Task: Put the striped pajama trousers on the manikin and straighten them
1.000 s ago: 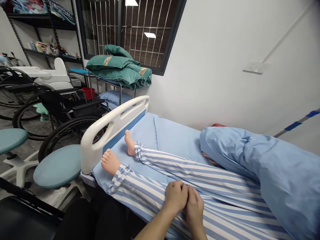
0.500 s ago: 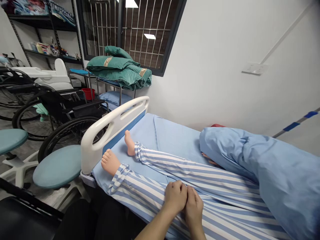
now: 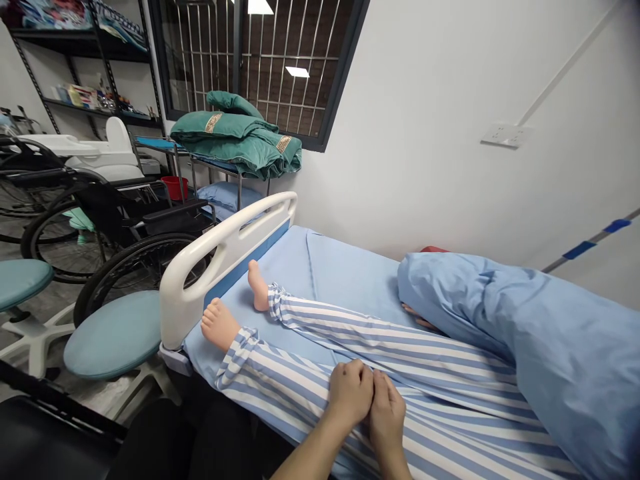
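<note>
Left hand (image 3: 350, 393): lay palm down on the striped trouser leg (image 3: 280, 383) of a manikin (image 3: 220, 325).
Right hand (image 3: 387, 420): rested just beside it, on the same leg.
Grip: fingers curved onto the cloth; whether they pinched it could not be told.
Leg: lay on a blue bed sheet (image 3: 350, 273), foot near a white footboard (image 3: 225, 239).
Upper body: under a blue blanket (image 3: 550, 347).
</note>
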`<state>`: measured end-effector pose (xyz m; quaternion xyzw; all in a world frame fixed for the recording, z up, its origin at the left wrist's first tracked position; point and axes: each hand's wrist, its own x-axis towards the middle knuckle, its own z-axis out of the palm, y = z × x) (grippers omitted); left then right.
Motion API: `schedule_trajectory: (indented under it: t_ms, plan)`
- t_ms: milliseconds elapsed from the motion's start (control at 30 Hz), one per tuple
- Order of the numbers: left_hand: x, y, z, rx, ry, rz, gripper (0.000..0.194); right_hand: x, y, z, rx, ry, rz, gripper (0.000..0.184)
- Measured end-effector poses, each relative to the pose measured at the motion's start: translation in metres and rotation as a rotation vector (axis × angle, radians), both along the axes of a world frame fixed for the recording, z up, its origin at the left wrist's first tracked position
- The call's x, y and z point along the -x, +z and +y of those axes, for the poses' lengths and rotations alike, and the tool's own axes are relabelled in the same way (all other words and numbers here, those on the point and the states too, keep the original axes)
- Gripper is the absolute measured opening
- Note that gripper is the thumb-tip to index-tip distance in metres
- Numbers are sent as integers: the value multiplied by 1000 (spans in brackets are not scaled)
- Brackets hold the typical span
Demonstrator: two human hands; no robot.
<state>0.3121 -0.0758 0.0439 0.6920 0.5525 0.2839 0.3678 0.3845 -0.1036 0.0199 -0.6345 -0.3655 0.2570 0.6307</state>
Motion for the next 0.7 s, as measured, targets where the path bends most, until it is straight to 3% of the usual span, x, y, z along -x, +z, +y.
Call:
schedule_trajectory:
  t_ms: [267, 700]
  plan:
    - [1, 5, -1, 29, -13, 28, 36, 0, 0, -1, 15, 10, 34, 36]
    - [0, 0, -1, -14, -7, 37, 37, 3, 3, -1, 17, 1, 39, 35]
